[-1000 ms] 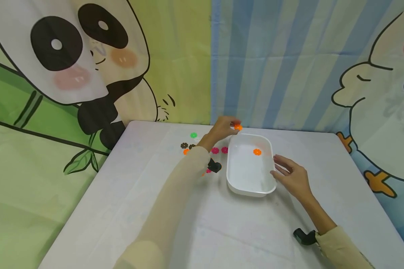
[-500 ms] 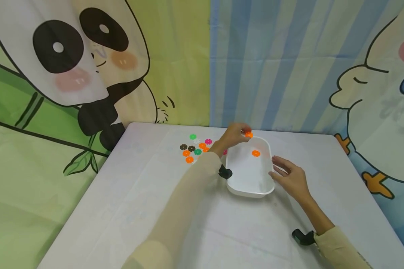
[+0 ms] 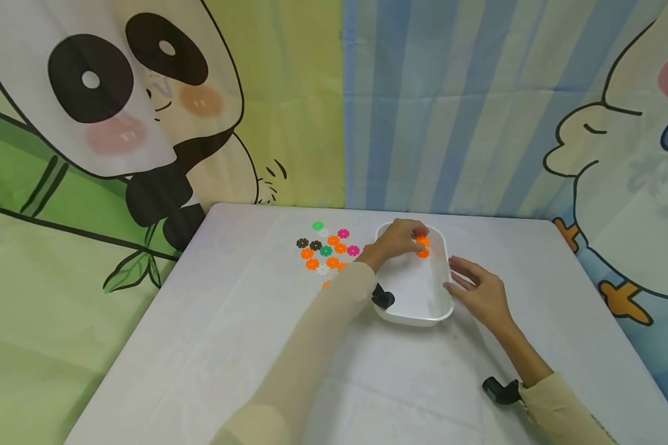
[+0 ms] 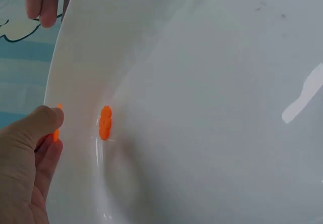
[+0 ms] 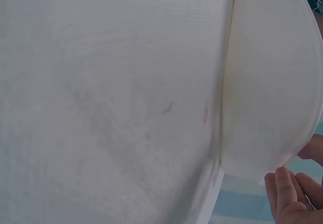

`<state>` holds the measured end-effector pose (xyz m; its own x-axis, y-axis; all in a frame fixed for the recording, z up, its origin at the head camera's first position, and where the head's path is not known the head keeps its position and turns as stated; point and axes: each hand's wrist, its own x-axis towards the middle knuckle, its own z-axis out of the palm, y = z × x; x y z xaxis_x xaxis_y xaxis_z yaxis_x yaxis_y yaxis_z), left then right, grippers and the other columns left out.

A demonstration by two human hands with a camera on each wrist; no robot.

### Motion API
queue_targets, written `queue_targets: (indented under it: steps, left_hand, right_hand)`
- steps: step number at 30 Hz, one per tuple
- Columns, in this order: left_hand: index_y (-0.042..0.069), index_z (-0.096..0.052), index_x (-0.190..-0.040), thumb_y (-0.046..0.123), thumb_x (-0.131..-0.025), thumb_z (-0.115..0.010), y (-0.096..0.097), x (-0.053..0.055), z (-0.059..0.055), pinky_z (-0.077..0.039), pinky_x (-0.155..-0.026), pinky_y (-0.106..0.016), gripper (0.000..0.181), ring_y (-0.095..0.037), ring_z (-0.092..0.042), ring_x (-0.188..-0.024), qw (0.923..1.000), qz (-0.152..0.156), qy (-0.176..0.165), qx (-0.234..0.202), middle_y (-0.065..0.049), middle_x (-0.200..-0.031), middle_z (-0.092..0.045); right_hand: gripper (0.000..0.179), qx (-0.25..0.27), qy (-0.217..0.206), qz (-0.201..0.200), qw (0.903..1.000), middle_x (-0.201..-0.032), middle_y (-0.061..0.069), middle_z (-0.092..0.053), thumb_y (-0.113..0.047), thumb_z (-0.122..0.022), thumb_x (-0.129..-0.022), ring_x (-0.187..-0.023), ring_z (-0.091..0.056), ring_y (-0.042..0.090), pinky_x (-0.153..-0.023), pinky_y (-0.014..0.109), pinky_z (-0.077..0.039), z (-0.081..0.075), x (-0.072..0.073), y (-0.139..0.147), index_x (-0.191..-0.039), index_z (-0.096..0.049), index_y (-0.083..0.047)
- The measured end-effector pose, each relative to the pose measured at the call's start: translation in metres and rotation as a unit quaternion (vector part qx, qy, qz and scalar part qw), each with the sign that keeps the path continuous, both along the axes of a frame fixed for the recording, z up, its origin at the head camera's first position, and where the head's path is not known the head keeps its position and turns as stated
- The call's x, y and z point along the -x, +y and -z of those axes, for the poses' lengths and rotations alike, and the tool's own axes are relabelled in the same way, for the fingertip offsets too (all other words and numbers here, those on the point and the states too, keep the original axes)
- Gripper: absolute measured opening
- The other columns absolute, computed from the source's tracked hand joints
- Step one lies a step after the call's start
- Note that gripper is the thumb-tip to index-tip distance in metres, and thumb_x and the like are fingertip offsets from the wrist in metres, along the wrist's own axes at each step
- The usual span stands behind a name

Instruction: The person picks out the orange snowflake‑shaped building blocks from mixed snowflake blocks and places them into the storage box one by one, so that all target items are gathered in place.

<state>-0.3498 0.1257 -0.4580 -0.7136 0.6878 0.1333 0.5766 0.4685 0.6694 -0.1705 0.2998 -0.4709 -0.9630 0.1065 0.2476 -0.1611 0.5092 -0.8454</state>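
Note:
My left hand (image 3: 398, 238) is over the far end of a white plastic tray (image 3: 412, 318). Thumb and fingertips pinch an orange flower-shaped disc (image 4: 56, 135), held edge-on in the left wrist view. Another orange disc (image 4: 105, 124) lies inside the tray close by. On the tray's right side, my right hand (image 3: 481, 293) has its fingers extended, with thumb and fingertips right at the rim. In the right wrist view, these fingers (image 5: 285, 191) meet the tray's outer wall (image 5: 270, 82) near its end.
Left of the tray several flower-shaped discs lie scattered, among them green (image 3: 318, 226), brown (image 3: 302, 243), pink (image 3: 343, 233) and orange (image 3: 312, 264) ones. My left sleeve passes near them. A curtain with a cartoon panda (image 3: 161, 123) hangs behind the white table (image 3: 245, 309).
My left hand has carried the orange disc right and nearer, from the tray's far-left corner to over its inside. More of the scattered discs now show. My right hand stays at the rim.

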Motion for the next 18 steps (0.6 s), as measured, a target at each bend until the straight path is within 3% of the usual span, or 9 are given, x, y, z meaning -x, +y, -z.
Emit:
queue_targets:
  steps: [8,18]
  left_hand:
    - [0.01,-0.067,-0.12,0.013,-0.086,-0.074,0.003,-0.003,0.007,-0.045,-0.088,-0.013,0.035,-0.01,-0.057,-0.096,0.9986,0.021,-0.004,0.048,0.002,-0.109,-0.066]
    - [0.008,-0.071,-0.11,0.013,-0.084,-0.075,0.006,-0.001,0.013,-0.044,-0.081,-0.012,0.027,-0.011,-0.056,-0.088,0.9941,0.076,0.03,0.072,0.003,-0.096,-0.066]
  right_hand:
    - [0.061,0.007,-0.006,0.0,1.0,-0.136,0.013,-0.056,-0.006,-0.078,-0.082,-0.122,-0.056,0.031,-0.086,0.018,-0.048,-0.001,-0.001,0.0,-0.138,-0.054,-0.005]
    - [0.061,0.013,-0.002,-0.006,0.9999,-0.136,0.013,-0.056,-0.006,-0.078,-0.082,-0.122,-0.056,0.032,-0.086,0.018,-0.048,-0.001,-0.001,0.001,-0.137,-0.054,-0.003]
